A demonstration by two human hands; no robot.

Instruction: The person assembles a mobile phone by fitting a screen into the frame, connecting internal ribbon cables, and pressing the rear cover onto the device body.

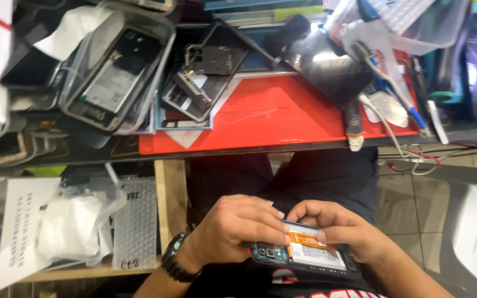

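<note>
Low in the head view, over my lap, both hands hold an opened smartphone (310,255) with its back cover off, showing a white battery, an orange flex strip and a blue-green circuit board. My left hand (233,229), with a black watch on the wrist, grips the phone's left end, fingertips pressing on the top edge. My right hand (340,226) holds the right end, its thumb and fingers resting on the orange strip.
A cluttered workbench lies ahead with a red mat (271,113), several dismantled phone frames (114,72), a dark back cover (327,69), a toothbrush (393,88) and wires. Bubble-wrap bags (133,221) sit on a wooden shelf at left. A white chair (476,232) stands at right.
</note>
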